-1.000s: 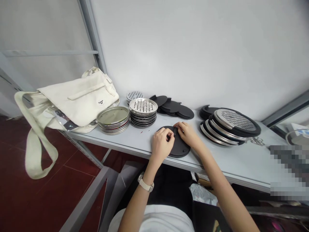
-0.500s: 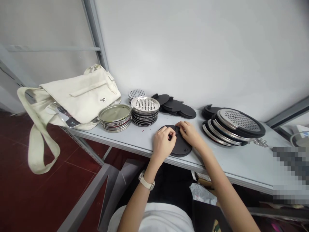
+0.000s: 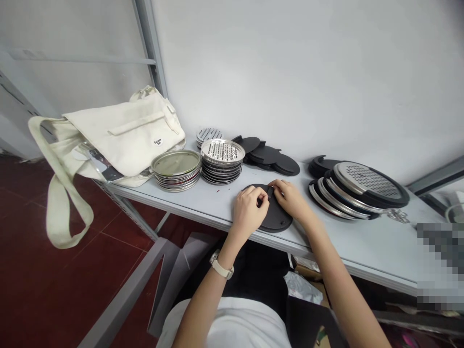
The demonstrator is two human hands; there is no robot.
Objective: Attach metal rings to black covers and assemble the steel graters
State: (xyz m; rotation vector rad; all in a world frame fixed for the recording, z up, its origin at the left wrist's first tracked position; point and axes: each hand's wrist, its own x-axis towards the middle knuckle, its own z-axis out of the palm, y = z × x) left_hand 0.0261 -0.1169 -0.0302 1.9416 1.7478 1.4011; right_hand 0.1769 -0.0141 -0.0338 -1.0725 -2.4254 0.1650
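A flat black round disc (image 3: 276, 216) lies on the shelf close to its front edge, with a small knob near its right side and a raised strip across its upper part. My left hand (image 3: 250, 208) rests on the disc's left side, thumb and forefinger closed in a pinch; what they hold, if anything, is hidden. At the far rim, my right hand (image 3: 289, 198) has its fingers curled over the disc by the raised strip, gripping there. To the left stands a stack of shiny round grater plates (image 3: 222, 153).
Left of the graters is a stack of greenish metal lids (image 3: 176, 164), beside a cream bag (image 3: 126, 135). More black discs (image 3: 266, 155) lie at the back. On the right, black-rimmed grater discs (image 3: 362, 186) lean in a pile near some metal rings (image 3: 398, 216).
The view has shifted slightly, so the shelf's contents appear a little higher and further right. Both hands stay at the black disc in nearly the same pose.
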